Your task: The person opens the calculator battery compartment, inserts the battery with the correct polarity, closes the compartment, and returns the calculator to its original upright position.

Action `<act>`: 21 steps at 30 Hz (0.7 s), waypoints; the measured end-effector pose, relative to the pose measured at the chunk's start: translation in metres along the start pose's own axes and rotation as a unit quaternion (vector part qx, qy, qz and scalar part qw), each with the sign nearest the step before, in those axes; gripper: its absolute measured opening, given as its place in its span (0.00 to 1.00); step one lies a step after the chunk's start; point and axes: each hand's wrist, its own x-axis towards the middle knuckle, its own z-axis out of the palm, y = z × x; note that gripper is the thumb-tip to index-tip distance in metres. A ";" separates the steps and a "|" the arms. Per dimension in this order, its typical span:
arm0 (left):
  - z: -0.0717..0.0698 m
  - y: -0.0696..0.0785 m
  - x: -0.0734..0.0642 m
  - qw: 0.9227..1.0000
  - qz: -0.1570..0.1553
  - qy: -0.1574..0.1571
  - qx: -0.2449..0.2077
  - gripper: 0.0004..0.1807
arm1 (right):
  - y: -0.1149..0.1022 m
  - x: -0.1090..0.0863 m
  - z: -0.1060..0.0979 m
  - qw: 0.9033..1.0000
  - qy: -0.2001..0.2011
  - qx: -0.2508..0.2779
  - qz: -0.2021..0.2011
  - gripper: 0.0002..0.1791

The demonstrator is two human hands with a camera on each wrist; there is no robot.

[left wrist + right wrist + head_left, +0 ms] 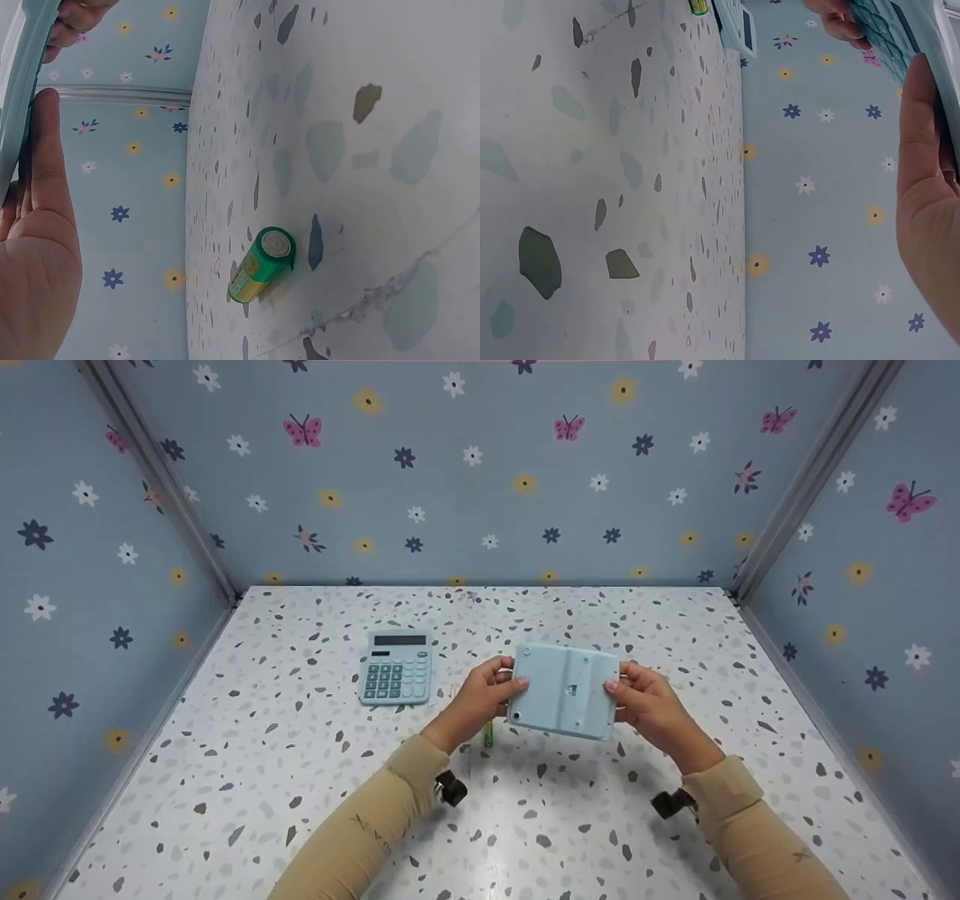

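Both hands hold a light blue calculator (pixel 562 690) above the table, its back turned up toward the head camera. My left hand (pixel 480 694) grips its left edge, thumb on the back face and fingers underneath. At the opposite edge, my right hand (pixel 660 712) pinches it the same way. Rows of keys (pixel 881 34) show on its underside in the right wrist view. A green and yellow battery (pixel 262 264) lies on the table below the left hand. Left of the hands, another light blue calculator (pixel 397 669) lies with its keys and dark display up.
The white speckled table (pixel 225 750) is bounded by a blue flowered back wall (pixel 480 495) and similar side walls (pixel 67 585). Metal posts (pixel 161 480) stand at the back corners. Small black devices (pixel 451 788) hang at both wrists.
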 end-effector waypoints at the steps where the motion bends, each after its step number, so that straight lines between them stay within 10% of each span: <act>1: 0.000 0.001 0.000 1.000 -0.002 -0.005 -0.005 0.19 | 0.000 0.000 0.000 1.000 -0.003 0.001 -0.001 0.12; 21: 0.000 0.000 -0.006 0.993 -0.044 -0.075 -0.085 0.39 | 0.003 0.014 -0.005 0.998 -0.004 -0.001 0.057 0.17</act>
